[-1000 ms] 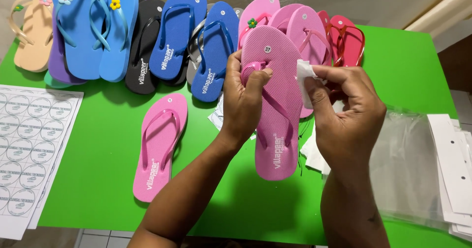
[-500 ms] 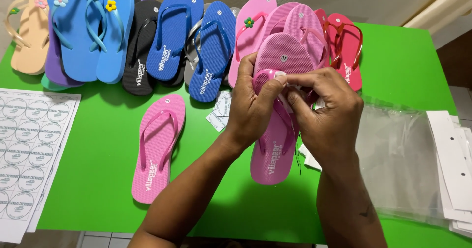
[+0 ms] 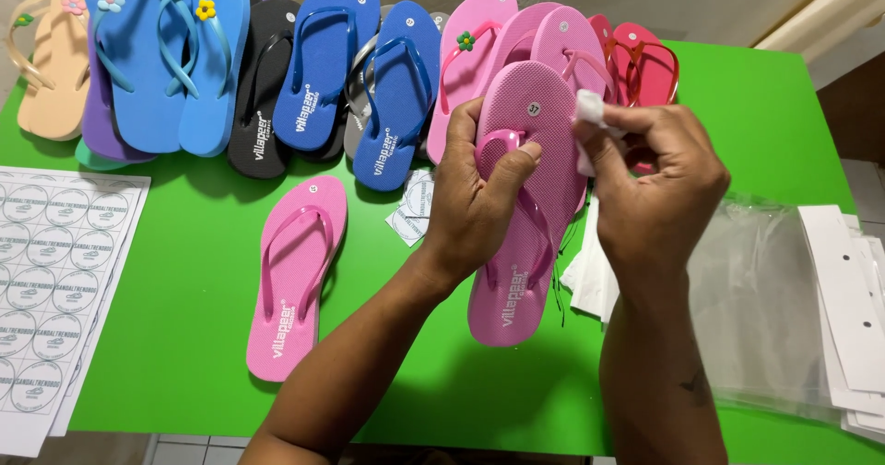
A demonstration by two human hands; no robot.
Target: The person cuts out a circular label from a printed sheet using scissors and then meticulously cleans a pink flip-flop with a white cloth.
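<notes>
My left hand (image 3: 479,193) grips a pink flip-flop (image 3: 530,244) by its glossy pink strap and holds it tilted above the green table (image 3: 184,336). My right hand (image 3: 650,188) is closed around a small piece of white paper (image 3: 588,107) next to the flip-flop's toe end. A matching pink flip-flop (image 3: 295,276) lies flat on the table to the left of my arms.
A row of flip-flops lines the back: beige (image 3: 51,69), light blue (image 3: 157,50), black (image 3: 263,96), dark blue (image 3: 396,96), pink (image 3: 470,59), red (image 3: 645,69). A sheet of round stickers (image 3: 46,271) lies at the left. Clear plastic bags (image 3: 765,299) and white cards (image 3: 853,290) lie at the right.
My right hand has pulled away from the strap to the right, with the white paper in it. The flip-flop stays held in my left hand.
</notes>
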